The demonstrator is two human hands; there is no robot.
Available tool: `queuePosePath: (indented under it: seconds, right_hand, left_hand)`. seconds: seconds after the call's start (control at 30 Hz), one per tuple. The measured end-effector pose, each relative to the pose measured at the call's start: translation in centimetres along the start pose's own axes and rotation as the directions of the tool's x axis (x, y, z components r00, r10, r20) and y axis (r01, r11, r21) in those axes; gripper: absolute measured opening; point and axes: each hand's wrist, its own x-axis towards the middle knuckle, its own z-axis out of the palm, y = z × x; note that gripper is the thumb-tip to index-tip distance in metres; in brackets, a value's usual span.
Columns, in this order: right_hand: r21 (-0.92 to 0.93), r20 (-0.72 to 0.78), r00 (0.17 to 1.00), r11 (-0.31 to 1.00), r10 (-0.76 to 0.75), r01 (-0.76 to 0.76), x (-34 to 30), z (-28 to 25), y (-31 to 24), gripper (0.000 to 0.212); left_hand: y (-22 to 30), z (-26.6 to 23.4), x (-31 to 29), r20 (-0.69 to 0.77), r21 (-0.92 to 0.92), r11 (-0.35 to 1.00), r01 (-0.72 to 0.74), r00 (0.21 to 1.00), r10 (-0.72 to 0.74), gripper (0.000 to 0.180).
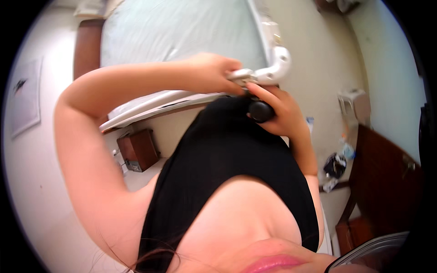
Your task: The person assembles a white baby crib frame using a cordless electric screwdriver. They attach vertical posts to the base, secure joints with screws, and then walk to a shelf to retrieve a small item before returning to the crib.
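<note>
A white tube (276, 68) with a bent elbow and small holes runs round the near right corner of a bed. My left hand (211, 73) reaches across from the left, its fingers closed round the straight end of that tube. Close beside it, my right hand (283, 109) is curled round a black round-ended thing (261, 112), which may be a handle; its far end is hidden. The thumb or a finger of this hand lies against the tube's lower side. Both hands are just in front of my black top.
Under the tube lies a mattress (182, 32) with a pale blue-green sheet. A brown box (138, 150) stands at the lower left. Rightward are a white stool (355, 107), a black bag (335, 164) on the floor and a dark brown door (382, 177).
</note>
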Motion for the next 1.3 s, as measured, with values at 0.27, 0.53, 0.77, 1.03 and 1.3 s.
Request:
queuePosePath:
  seconds: [0.27, 0.53, 0.77, 1.03, 1.3]
  right_hand:
    - [0.289, -0.086, 0.931, 0.903, 0.355, -0.317, -3.4, 1.2, 0.5, 0.058]
    - [0.073, 0.219, 0.872, 0.884, 0.437, -0.461, -1.4, 0.0, -0.7, 0.049]
    - [0.068, 0.243, 0.894, 0.913, 0.375, -0.402, -2.0, -1.2, 0.3, 0.051]
    - [0.127, 0.239, 0.902, 0.909, 0.360, -0.396, -2.2, -1.9, 0.3, 0.053]
    - [0.099, 0.503, 0.743, 0.825, 0.441, -0.557, -0.9, 0.3, 0.4, 0.044]
  left_hand:
    - [-2.0, 2.3, 2.0, 0.067, -0.325, 0.904, -0.278, 0.947, 0.316, 0.059]
    - [0.2, 2.8, 1.7, 0.075, -0.404, 0.840, -0.363, 0.902, 0.426, 0.054]
    - [2.0, 2.6, 2.4, 0.083, -0.146, 0.922, -0.359, 0.924, 0.373, 0.055]
    - [2.0, 1.8, 0.9, 0.101, 0.076, 0.959, -0.274, 0.959, 0.266, 0.055]
    - [0.9, 4.7, 0.7, -0.215, 0.124, 0.955, -0.271, 0.932, 0.292, 0.051]
